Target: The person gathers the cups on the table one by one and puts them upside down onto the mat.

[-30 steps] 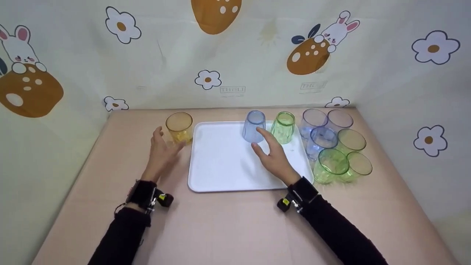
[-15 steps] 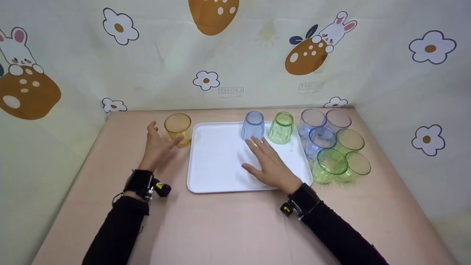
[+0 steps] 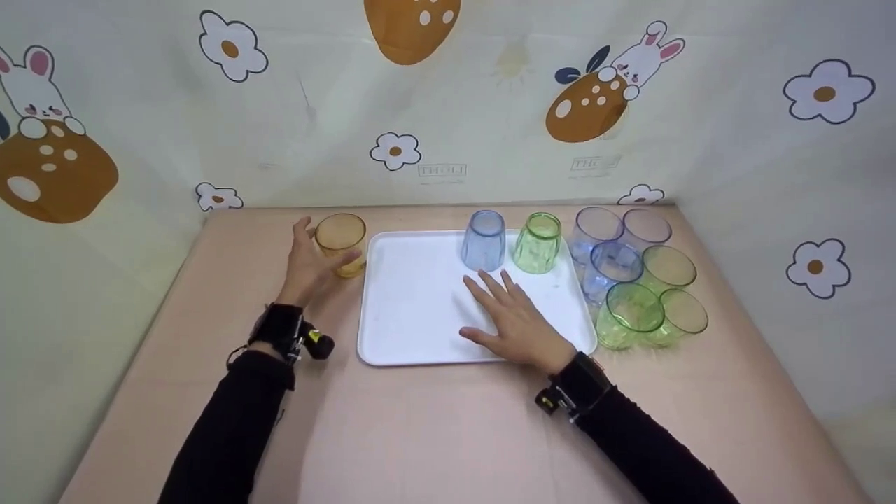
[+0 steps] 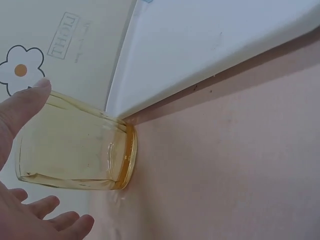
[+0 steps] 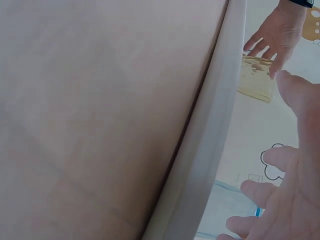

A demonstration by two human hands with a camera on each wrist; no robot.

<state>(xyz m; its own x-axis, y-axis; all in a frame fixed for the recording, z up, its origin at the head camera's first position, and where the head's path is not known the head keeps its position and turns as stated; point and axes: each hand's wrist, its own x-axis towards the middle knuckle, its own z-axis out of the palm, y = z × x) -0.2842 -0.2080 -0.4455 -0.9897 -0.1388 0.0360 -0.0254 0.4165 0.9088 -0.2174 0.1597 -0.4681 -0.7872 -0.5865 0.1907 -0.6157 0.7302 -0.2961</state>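
At the back left of the table, an amber glass (image 3: 341,234) stands upright, rim up, beside the white tray (image 3: 413,336). My left hand (image 3: 308,266) is spread around its near left side, thumb and fingers apart; in the left wrist view the thumb overlaps the glass (image 4: 75,145) and the fingers lie apart from it. Over the tray, my right hand (image 3: 521,322) is spread with nothing in it. Its fingertips are just in front of an upside-down blue glass (image 3: 484,241), which stands on the tray next to an upside-down green glass (image 3: 538,243).
Right of the tray stands a group of several upright glasses, among them a blue one (image 3: 612,276), a green one (image 3: 630,318) and a purple-rimmed one (image 3: 647,227). A patterned cloth wall (image 3: 490,105) closes off the back and sides of the pink table (image 3: 434,434).
My left hand has moved forward, closer around the amber glass. The right hand has drawn back from the blue glass toward the near side of the tray, its fingers spreading.
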